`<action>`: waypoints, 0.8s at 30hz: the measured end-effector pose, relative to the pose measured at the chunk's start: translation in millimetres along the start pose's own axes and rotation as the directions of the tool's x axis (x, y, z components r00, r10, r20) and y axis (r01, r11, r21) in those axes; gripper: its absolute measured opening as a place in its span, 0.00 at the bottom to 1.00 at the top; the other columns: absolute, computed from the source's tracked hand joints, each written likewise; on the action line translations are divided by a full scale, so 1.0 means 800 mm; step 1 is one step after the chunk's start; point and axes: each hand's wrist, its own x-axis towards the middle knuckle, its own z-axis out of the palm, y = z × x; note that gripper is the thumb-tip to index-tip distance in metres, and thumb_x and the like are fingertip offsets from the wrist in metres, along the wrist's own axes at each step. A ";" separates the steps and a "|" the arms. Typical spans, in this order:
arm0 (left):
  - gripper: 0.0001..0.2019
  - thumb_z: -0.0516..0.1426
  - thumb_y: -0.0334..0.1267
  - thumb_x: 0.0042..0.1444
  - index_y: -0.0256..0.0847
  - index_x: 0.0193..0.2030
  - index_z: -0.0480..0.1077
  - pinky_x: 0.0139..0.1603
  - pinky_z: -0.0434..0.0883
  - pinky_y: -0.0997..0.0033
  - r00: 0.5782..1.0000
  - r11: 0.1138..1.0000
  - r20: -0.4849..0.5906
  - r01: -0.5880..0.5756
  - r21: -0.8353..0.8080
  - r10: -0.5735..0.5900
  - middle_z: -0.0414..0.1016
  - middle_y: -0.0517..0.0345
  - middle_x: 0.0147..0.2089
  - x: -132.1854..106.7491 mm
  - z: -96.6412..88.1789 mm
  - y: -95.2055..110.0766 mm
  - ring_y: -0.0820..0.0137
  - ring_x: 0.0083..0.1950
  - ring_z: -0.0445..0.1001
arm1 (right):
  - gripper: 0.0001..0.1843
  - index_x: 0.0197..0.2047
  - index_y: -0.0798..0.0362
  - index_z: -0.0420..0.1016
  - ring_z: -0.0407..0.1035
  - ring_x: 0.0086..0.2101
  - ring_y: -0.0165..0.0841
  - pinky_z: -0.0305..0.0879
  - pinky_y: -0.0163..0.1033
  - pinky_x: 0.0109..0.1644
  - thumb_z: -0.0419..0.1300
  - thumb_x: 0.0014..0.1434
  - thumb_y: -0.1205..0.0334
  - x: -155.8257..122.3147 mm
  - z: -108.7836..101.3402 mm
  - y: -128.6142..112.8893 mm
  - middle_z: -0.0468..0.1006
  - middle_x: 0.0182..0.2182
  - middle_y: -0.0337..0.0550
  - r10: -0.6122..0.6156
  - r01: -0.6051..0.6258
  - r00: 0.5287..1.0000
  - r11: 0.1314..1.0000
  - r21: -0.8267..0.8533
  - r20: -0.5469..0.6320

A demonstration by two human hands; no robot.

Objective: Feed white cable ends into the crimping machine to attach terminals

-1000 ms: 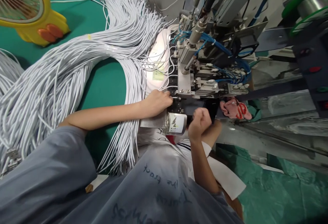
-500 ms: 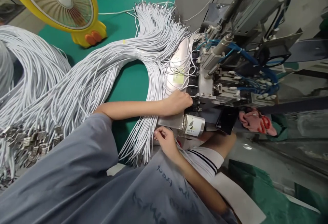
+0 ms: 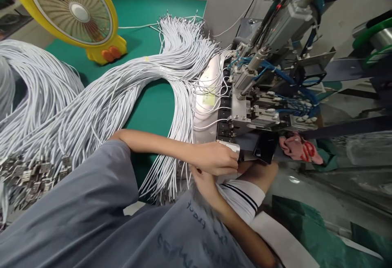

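My left hand point(image 3: 216, 158) is stretched across from the left, over the labelled cylindrical container point(image 3: 230, 145), which it mostly covers. Its fingers are curled downward, and whatever they hold is hidden. Just below, partly covered by the left hand, my right hand point(image 3: 204, 182) has its thumb and fingers bent together beside the hanging ends of the white cables point(image 3: 180, 104); I cannot make out anything in them. Close above the left hand is the machine's row of black slots point(image 3: 225, 115), with single white cables running into it.
Cable bundles with metal connectors point(image 3: 33, 176) lie at left on the green table point(image 3: 159, 104). A yellow fan point(image 3: 121, 45) stands behind them. The metal machine point(image 3: 241, 108) with blue air tubes rises at right. A black phone-like object point(image 3: 266, 147) and a pink cloth point(image 3: 298, 147) lie beyond it.
My left hand has moved down from the machine's slots to over the container, close above my right hand. A white cable now shows at the slot where it was. The view has shifted slightly.
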 end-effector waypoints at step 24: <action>0.09 0.55 0.34 0.58 0.36 0.36 0.77 0.28 0.62 0.80 0.919 0.739 -0.183 0.151 -0.656 -0.350 0.68 0.58 0.30 0.009 -0.012 -0.018 0.77 0.31 0.67 | 0.09 0.33 0.53 0.76 0.66 0.24 0.28 0.65 0.36 0.30 0.63 0.52 0.56 0.024 -0.144 -0.063 0.73 0.25 0.39 -0.054 0.202 0.935 0.895 0.399 -0.351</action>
